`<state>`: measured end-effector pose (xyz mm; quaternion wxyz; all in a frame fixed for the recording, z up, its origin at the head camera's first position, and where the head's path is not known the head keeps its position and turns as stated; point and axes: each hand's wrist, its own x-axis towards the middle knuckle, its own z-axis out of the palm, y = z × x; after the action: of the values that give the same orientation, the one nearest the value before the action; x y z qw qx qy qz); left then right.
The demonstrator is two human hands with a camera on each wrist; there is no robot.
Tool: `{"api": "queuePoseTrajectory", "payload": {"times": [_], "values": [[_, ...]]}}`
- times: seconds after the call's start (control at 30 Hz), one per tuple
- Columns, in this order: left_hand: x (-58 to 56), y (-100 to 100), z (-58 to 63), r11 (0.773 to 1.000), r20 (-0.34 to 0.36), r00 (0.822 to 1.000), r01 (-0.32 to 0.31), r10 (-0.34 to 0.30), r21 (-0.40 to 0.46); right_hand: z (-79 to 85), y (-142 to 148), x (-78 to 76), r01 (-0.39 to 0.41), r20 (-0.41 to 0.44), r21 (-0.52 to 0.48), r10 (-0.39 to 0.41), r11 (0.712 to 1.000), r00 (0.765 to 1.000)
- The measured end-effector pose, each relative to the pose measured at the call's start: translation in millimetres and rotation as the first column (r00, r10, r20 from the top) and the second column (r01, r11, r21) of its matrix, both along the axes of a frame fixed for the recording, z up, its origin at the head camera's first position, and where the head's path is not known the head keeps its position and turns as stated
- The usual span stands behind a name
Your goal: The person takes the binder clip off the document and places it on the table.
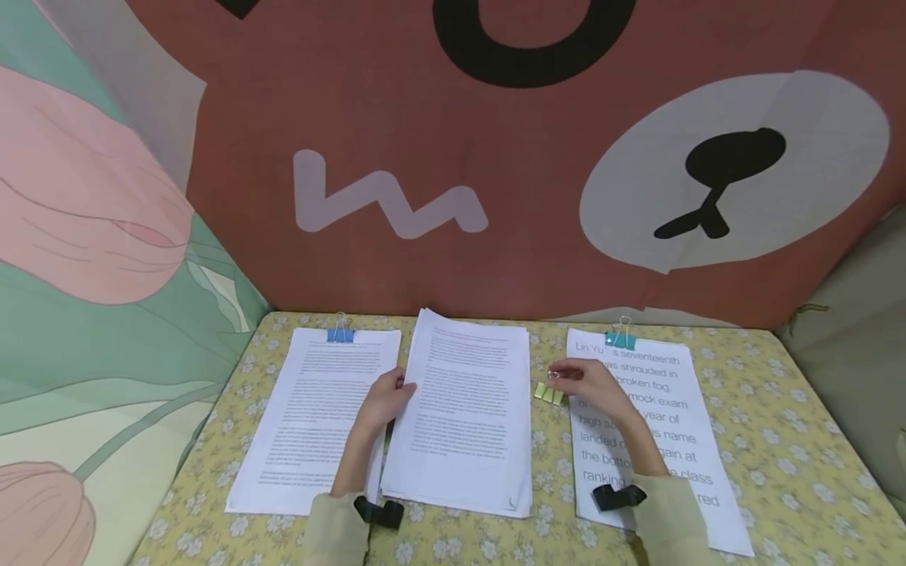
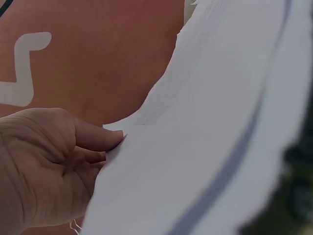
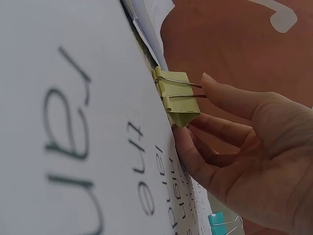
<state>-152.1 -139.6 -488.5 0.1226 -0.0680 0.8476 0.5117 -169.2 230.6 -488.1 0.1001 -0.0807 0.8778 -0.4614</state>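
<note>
My left hand [image 1: 382, 399] pinches the left edge of the middle paper stack [image 1: 460, 409], a loose pile of printed sheets that lies slightly raised toward the far side. In the left wrist view, the thumb is on top of the sheets [image 2: 195, 127] and the fingers are curled beneath. With the thumb and fingers of my right hand [image 1: 594, 387] I hold a yellow binder clip [image 1: 547, 392], just right of that stack. The right wrist view shows the thumb at the wire handles of the clip [image 3: 181, 90] and fingertips under its body.
A printed stack [image 1: 311, 424] with a blue binder clip [image 1: 340, 336] on its top edge lies at the left. At the right is a large-print stack [image 1: 658, 448] with a teal binder clip [image 1: 620, 340]. Flowered cloth [image 1: 552, 503] covers the table, and a printed wall panel [image 1: 396, 275] stands behind.
</note>
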Motion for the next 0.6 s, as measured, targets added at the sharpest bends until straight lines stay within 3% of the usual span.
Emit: {"api": "queuePoseTrajectory", "payload": {"times": [0.2, 0.47, 0.6], "values": [[0.0, 1.4, 4.1, 0.989, -0.058, 0.998, -0.008, 0.0, -0.146, -0.1, -1.7, 0.6, 0.01, -0.018, 0.018, -0.01, 1.0, 1.0], [4.7, 12.2, 11.4, 0.965, -0.143, 0.989, -0.072, 0.037, -0.253, 2.8, -4.0, 1.3, 0.019, -0.028, 0.055, -0.017, 0.998, 0.999], [5.9, 17.5, 16.0, 0.949, -0.147, 0.988, -0.089, 0.046, -0.302, 5.7, 4.1, 1.9, 0.059, -0.065, 0.017, -0.058, 0.998, 0.996]]}}
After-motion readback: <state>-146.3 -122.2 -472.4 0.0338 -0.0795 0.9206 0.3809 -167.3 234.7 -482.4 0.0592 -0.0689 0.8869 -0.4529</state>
